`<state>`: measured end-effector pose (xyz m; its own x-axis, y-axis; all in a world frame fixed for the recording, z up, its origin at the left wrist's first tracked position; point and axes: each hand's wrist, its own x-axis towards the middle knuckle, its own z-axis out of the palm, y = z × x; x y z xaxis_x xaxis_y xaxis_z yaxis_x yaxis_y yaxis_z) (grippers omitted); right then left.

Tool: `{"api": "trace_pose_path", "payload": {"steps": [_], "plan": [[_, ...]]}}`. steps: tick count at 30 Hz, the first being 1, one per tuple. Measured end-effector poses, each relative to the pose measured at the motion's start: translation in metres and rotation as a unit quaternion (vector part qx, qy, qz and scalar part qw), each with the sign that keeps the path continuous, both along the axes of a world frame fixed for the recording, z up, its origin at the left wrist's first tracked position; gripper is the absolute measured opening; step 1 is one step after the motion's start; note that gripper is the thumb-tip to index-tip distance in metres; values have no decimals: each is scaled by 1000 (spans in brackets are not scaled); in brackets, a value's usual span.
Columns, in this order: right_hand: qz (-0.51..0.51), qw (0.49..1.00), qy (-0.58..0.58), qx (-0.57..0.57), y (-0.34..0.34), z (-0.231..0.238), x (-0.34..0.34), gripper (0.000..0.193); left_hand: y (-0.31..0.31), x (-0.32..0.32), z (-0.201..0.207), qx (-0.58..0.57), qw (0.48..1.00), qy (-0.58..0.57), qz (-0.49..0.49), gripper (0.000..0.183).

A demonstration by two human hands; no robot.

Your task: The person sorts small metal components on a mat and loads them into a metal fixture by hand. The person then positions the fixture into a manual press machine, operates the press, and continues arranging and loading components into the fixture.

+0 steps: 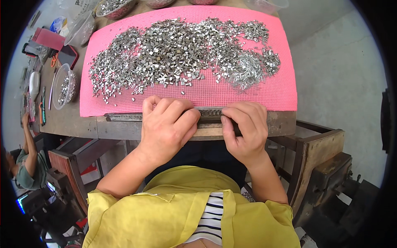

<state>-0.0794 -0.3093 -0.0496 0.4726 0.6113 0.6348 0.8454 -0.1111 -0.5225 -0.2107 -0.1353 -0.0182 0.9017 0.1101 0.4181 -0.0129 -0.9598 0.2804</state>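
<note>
Yellow shirt (140,221) is filling the bottom of the view, striped top showing at the neck. Both forearms are reaching up to the near edge of the bench (78,126). Left grip (167,126) is bending over a dark metal rail (128,118), fingers curled in close to one another; tips are partly hiding, so cannot tell if it is clamping the rail, holding a piece or just pressing. Right grip (248,130) is curling over the rail further right, thumb on the near side, fingers on the far side; cannot tell whether it is pinching anything either. Rail is lying lengthwise along the bench edge, just on the near side of the pink mat (285,95). Between the two grips a row of metal pieces (211,111) is sitting lined up along the rail. Progress, as a judgement: that visible stretch is looking filled, the parts under the hands are not showing, and plenty is waiting, since a broad heap of loose metal pieces (173,49) is covering much of the mat, with thin silvery pins (248,74) bunching at its right. Left of the mat, a clear plastic bowl (56,89) is holding more small pieces. Farther left, another person (31,165) is sitting with an arm stretching forward; more bowls (122,12) are standing past the mat's far edge.
</note>
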Motion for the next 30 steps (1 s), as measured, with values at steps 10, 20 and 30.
{"api": "trace_pose_path", "payload": {"steps": [10, 20, 30], "plan": [[-7, 1000, 28, 5, -1, -8, 2, 28, 7, -2, -7, 7, 999, -46, -20, 27], [-3, 999, 28, 20, 1, -12, 3, 26, 11, -3, -7, -124, 992, -17, 16, 24], [2, 1000, 11, -1, 1, -12, 2, 31, 9, -3, -5, -139, 990, 3, 32, 32]]}}
